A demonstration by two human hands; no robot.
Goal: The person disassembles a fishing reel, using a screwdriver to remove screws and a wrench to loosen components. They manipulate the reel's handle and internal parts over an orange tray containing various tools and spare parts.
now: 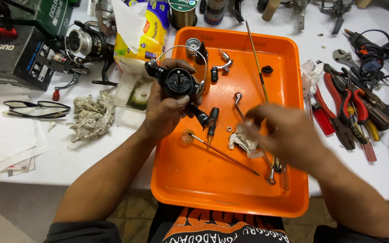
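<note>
**Two hands and a black fishing reel over an orange tray**

The left hand (165, 110) is wrapped tight around a black fishing reel body (178, 81). The fingers and thumb are shut on it, and the round black face of the reel looks up. A thin wire loop (176, 48) curves over the top of the reel. A black stem pokes out below the thumb.

The right hand (280, 132) is blurry. It sits low over the orange tray (230, 189), to the right of the held reel. Its fingertips are at a crumpled white rag (244, 141). I cannot tell if the fingers are pinching the rag or only touching it.

Just under the held reel lies a thin brush (221, 153) with a long brown stick. A small black screwdriver (212, 121) lies beside it. A tiny ring (229, 129) sits between the reel and the rag. A bent silver handle (239, 101) lies just above the rag.

To the left of the gripping hand, off the tray, is a dirty grey rag (91, 114). A pair of glasses (34, 108) lies further left. Another reel (84, 45) stands up above them. Far off to the right of the right hand lie red pliers (350, 105) and other tools.
</note>
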